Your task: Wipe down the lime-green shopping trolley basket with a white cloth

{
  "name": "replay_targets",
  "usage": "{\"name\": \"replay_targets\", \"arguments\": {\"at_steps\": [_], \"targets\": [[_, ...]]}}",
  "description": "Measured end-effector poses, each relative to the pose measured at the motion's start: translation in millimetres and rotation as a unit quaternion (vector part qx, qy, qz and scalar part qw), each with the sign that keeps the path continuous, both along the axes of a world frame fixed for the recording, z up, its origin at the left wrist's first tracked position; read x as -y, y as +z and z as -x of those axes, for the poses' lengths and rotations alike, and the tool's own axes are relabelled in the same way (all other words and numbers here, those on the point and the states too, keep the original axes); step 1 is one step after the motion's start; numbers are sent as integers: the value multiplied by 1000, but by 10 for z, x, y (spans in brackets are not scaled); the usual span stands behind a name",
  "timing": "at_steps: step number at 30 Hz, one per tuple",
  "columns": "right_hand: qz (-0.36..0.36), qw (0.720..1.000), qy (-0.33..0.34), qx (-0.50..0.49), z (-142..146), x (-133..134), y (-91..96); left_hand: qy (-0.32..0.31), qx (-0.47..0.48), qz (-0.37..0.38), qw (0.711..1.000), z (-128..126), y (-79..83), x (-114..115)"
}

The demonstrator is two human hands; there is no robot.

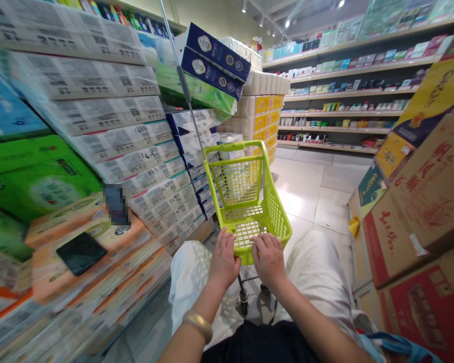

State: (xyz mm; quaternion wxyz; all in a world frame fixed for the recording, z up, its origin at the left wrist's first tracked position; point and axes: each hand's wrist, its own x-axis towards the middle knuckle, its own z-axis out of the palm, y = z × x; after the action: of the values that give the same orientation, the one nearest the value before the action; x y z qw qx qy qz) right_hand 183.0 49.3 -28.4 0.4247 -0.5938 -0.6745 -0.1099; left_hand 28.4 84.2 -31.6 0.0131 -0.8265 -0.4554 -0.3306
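A lime-green plastic shopping basket [276, 214] with latticed walls stands upright between my knees, on a wheeled frame. My left hand [226, 254] is closed over the left part of its near rim. On the right part of that same rim, my right hand [268, 254] curls its fingers over the edge. Through the lattice no goods show inside the basket. A thin metal pole [189, 96] with a grey sleeve rises beside the basket's far left corner. Below the near rim a caster wheel [243, 296] is visible.
Wrapped tissue packs [136, 136] are stacked high at the left. A dark phone [81, 253] lies on orange packs [45, 275] beside my left knee. Cardboard cartons [431, 186] line the right side. Shelves [333, 83] of small boxes and bottles stand beyond the tiled floor [306, 171].
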Motion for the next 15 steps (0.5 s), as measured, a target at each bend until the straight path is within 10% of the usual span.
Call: {"name": "replay_targets", "arguments": {"at_steps": [5, 15], "targets": [[-11, 998, 61, 20, 190, 22, -17, -5, -7, -7, 1000, 47, -19, -9], [-18, 999, -47, -12, -245, 2, -45, -4, -1, 3, 1000, 12, 9, 11]]}}
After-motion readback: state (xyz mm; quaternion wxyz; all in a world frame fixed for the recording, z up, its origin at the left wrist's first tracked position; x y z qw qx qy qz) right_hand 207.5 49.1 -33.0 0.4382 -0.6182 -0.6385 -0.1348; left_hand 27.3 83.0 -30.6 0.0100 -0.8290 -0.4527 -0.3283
